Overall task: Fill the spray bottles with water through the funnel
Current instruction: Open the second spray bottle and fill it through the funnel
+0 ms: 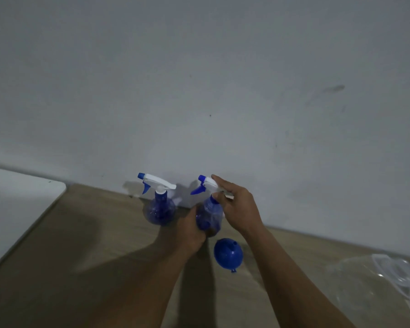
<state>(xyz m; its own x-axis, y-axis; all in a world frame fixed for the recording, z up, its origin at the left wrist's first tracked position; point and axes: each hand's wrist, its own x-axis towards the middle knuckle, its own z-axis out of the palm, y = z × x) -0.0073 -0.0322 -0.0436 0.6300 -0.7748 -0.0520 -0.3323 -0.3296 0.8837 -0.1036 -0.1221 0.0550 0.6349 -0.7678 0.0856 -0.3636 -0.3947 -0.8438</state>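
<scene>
Count on my bench: two blue spray bottles, one (159, 209) standing free and one (208, 215) between my hands, each with one white trigger head. One blue funnel (228, 254). One clear plastic bag (386, 278). Two hands of mine, left (190, 229) and right (237, 207).

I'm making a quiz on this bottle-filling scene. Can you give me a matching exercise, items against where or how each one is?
Items:
1. left spray bottle
2. right spray bottle
3. funnel
4. clear plastic bag

States:
A. lying on the table near the right edge
B. standing alone by the wall, untouched
C. held by both hands
D. lying on the table, not in any bottle

Pairs: 1-B, 2-C, 3-D, 4-A
</scene>
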